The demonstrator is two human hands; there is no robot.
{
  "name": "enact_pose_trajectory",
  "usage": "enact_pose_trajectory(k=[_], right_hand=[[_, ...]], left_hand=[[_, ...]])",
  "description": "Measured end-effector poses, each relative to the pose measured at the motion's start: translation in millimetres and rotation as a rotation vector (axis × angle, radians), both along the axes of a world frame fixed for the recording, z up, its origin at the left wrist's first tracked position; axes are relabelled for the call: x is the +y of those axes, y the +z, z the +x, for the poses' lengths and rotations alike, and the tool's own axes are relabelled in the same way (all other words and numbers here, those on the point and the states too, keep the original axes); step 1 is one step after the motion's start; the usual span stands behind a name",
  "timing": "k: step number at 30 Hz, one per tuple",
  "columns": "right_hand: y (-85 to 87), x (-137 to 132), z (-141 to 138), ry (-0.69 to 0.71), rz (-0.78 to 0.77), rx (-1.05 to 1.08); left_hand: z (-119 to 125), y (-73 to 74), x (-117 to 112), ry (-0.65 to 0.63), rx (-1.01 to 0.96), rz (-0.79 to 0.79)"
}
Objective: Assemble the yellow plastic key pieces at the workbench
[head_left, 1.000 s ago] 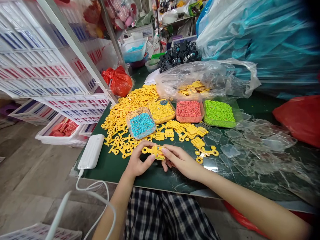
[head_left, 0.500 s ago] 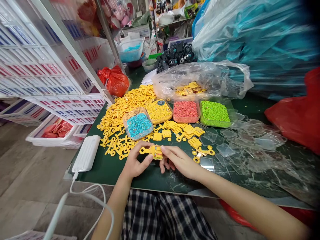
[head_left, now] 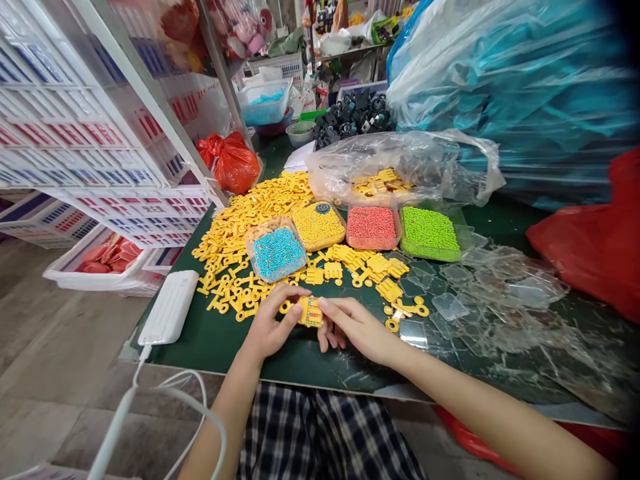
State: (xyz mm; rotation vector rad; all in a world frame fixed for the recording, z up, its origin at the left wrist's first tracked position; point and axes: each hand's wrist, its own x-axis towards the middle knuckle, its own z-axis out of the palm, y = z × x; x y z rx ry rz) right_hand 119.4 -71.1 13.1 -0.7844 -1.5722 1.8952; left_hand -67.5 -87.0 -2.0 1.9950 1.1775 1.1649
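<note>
Both my hands hold one small yellow plastic piece (head_left: pixel 311 311) with coloured beads in it, just above the green table (head_left: pixel 215 337). My left hand (head_left: pixel 273 323) pinches its left side between thumb and fingers. My right hand (head_left: pixel 353 325) grips its right side with fingers curled. Right behind lie many loose yellow key-shaped pieces (head_left: pixel 240 233) and trays of beads: blue (head_left: pixel 278 253), yellow (head_left: pixel 318 225), red (head_left: pixel 373 227) and green (head_left: pixel 430 231).
Clear plastic covers (head_left: pixel 480 293) are scattered on the right. A white power bank (head_left: pixel 170 307) with a cable lies on the left edge. A clear bag of yellow pieces (head_left: pixel 400 167), red bags (head_left: pixel 233 160) and stacked white crates (head_left: pixel 75 133) surround the table.
The yellow piece has been turned in my fingers, so its ring end no longer sticks out to the left. My hands stay in the same place.
</note>
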Motion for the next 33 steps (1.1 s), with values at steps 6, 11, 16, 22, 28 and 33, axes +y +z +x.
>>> enact_pose_trajectory(k=[6, 11, 16, 22, 28, 33], right_hand=[[0.0, -1, 0, -0.001, -0.002, -0.005], [-2.2, -1, 0, -0.008, -0.014, 0.008], [-2.2, 5, 2, 0.023, -0.114, 0.048], [3.2, 28, 19, -0.189, -0.069, 0.035], [24.9, 91, 46, -0.603, 0.172, -0.328], [54.8, 157, 62, -0.721, 0.333, -0.391]], left_hand=[[0, 0.0, 1, -0.004, 0.016, 0.001], [-1, -0.7, 0, -0.002, 0.041, -0.01], [-3, -4.0, 2, 0.032, 0.01, 0.031], [-6, -8.2, 8, 0.1, -0.071, 0.107], [-6, -10.2, 11, 0.058, -0.024, 0.014], [-5, -7.6, 11, 0.048, 0.016, -0.046]])
